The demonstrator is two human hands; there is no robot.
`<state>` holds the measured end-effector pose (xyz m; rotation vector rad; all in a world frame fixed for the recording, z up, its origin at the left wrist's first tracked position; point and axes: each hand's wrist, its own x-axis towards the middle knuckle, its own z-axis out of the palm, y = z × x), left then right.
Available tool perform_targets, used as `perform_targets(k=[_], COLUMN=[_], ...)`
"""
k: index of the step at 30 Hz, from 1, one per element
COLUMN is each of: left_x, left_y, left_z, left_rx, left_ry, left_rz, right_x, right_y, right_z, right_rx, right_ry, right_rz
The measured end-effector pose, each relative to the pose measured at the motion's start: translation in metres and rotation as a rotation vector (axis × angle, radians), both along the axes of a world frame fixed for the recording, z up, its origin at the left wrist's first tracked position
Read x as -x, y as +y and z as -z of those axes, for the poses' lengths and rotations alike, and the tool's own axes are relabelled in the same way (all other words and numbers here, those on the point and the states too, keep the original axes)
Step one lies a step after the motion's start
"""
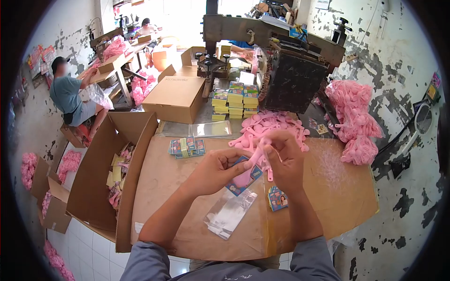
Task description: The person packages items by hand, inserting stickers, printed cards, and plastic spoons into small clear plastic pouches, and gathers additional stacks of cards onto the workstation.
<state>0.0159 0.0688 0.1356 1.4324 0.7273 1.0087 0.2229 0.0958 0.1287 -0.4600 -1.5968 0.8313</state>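
Observation:
Both of my hands are raised over the cardboard-covered table, close together. My left hand point(216, 169) pinches a blue printed card point(238, 188) together with the lower part of a pink spoon-shaped plastic piece point(255, 157). The fingers of my right hand point(285, 161) are closed on the upper end of the same pink piece. Under my hands lie clear plastic sleeves point(230, 213). A small stack of printed cards point(277, 198) rests beside my right forearm. Behind my hands spreads a heap of similar pink pieces point(267, 124), partly hidden by my right hand.
Left of the table stands an open carton point(136, 210) holding cards and pink pieces. Banded cards point(180, 148) lie near a closed box point(174, 96). Card stacks point(235, 96) and a dark machine point(294, 77) stand behind. Bagged pink pieces point(354, 112) sit right. A person point(70, 91) sits far left.

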Motion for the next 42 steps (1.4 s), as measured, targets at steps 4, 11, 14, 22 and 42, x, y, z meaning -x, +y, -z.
perform_targets(k=[4,11,14,22,42], left_x=[0.007,0.013,0.004,0.015,0.005], left_y=[0.005,0.015,0.010,0.004,0.006], left_z=[0.000,0.013,0.016,0.002,0.003], left_rx=[0.050,0.060,0.027,-0.405,-0.154], left_ry=[0.066,0.009,-0.135,0.248,0.166], left_rz=[0.029,0.299,0.274,0.242,0.000], right_x=[-0.013,-0.015,-0.020,-0.028,-0.023], right_y=[0.006,-0.001,-0.012,-0.035,-0.020], right_z=[-0.017,-0.027,-0.043,-0.083,-0.056], right_rx=[-0.016,-0.080,-0.127,-0.305,-0.147], right_ry=[-0.161,-0.316,-0.430,-0.815,-0.596], right_rz=[-0.210,-0.181,-0.143,0.202,0.307])
